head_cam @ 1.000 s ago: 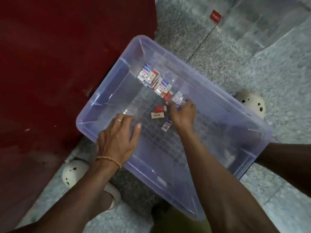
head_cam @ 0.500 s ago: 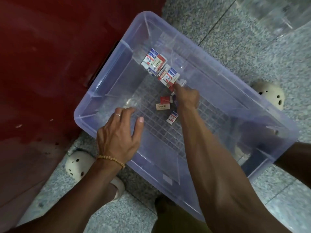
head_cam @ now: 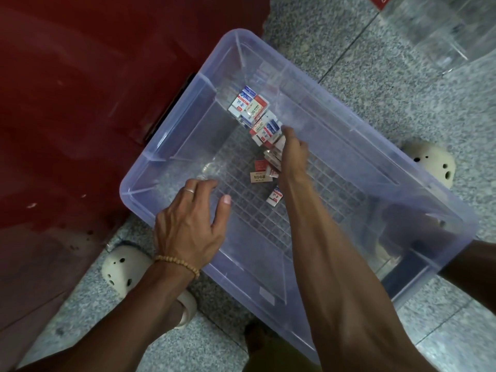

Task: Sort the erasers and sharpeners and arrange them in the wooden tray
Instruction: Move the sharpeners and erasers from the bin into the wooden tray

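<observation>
A clear plastic bin (head_cam: 349, 100) stands on the floor. Against its far wall lies a pile of boxed erasers (head_cam: 251, 108) with red, white and blue wrappers. A tan eraser (head_cam: 260, 177), a red one (head_cam: 261, 165) and a white one (head_cam: 274, 197) lie loose on the ribbed bottom. My right hand (head_cam: 294, 154) reaches into the bin beside the pile, and its curled fingers hold several small erasers (head_cam: 275, 154). My left hand (head_cam: 188, 224) rests on the bin's near left rim, its fingers spread inside. No wooden tray shows in this view.
A dark red cabinet (head_cam: 80, 103) stands right beside the bin on the left. Cream clogs sit at the bin's near left (head_cam: 126, 267) and far right (head_cam: 429, 159). A clear container (head_cam: 442, 28) stands on the granite floor at the top right.
My right hand has moved farther into the bin, from the loose erasers up to the pile at the far wall. My left hand has stayed on the rim.
</observation>
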`<action>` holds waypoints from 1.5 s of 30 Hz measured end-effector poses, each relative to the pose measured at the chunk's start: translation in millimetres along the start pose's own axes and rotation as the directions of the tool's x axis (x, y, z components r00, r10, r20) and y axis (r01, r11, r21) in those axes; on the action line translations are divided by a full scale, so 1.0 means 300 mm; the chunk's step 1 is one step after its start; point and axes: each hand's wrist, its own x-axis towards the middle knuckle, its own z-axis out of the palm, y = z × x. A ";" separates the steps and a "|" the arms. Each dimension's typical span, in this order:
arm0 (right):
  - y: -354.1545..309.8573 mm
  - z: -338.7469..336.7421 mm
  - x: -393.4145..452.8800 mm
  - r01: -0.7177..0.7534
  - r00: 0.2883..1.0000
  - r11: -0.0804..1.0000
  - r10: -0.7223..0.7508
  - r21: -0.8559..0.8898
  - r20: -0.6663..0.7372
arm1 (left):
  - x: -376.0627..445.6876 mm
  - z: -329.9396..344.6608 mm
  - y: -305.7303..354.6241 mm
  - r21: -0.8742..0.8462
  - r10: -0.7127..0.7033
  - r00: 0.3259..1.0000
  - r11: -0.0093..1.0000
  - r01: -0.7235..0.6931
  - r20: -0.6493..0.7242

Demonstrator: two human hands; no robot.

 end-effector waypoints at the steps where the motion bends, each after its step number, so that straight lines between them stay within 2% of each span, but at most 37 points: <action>1: 0.004 0.010 -0.002 0.036 0.999 0.999 -0.036 -0.008 0.000 | -0.001 0.000 0.000 -0.002 0.000 1.000 1.000 0.000 -0.001; 6: 0.053 0.043 0.033 0.143 0.989 0.959 -0.146 -0.245 0.003 | 0.000 0.002 0.000 -0.006 -0.001 1.000 1.000 0.001 0.005; 10: 0.055 0.050 0.003 0.196 0.980 0.898 -0.187 -0.393 0.062 | -0.001 0.003 -0.003 0.011 -0.004 1.000 1.000 0.004 0.004; 13: 0.063 0.084 0.002 0.235 0.963 0.890 -0.268 -0.392 -0.031 | -0.004 0.002 -0.003 0.005 -0.002 1.000 1.000 0.002 -0.011; 15: 0.027 0.118 -0.015 0.218 0.961 0.894 -0.267 -0.392 -0.075 | -0.001 0.002 -0.004 0.007 -0.001 1.000 1.000 0.001 -0.014; 19: -0.004 0.100 0.016 0.167 0.981 0.954 -0.187 -0.250 -0.056 | -0.003 -0.001 -0.002 0.011 0.004 1.000 1.000 -0.004 -0.020; 25: -0.016 0.050 0.036 0.133 0.991 0.956 -0.136 -0.263 0.008 | -0.002 -0.005 0.001 0.008 0.000 1.000 1.000 0.001 -0.024; 29: 0.005 0.049 0.037 0.172 0.985 0.925 -0.164 -0.338 0.053 | -0.002 -0.002 -0.002 0.013 -0.005 1.000 1.000 0.005 -0.024; 32: 0.023 0.061 0.020 0.262 0.965 0.838 -0.241 -0.478 0.106 | -0.001 0.000 -0.003 0.011 0.003 1.000 1.000 -0.003 -0.027; 34: 0.033 0.062 0.010 0.300 0.954 0.808 -0.264 -0.507 0.142 | -0.001 0.003 -0.005 0.005 0.006 1.000 1.000 -0.005 -0.028; 39: 0.081 -0.009 -0.011 0.196 0.972 0.909 -0.130 -0.367 0.197 | -0.003 0.005 -0.008 0.003 0.009 0.999 1.000 -0.009 -0.036; 42: 0.083 -0.077 -0.062 0.076 0.972 0.983 -0.035 -0.169 0.233 | -0.005 0.005 -0.008 -0.020 0.022 0.998 1.000 -0.024 -0.060; 45: 0.040 -0.130 -0.147 -0.003 0.955 1.000 0.004 -0.004 0.296 | -0.007 0.001 -0.005 -0.061 0.006 0.997 0.998 -0.010 -0.080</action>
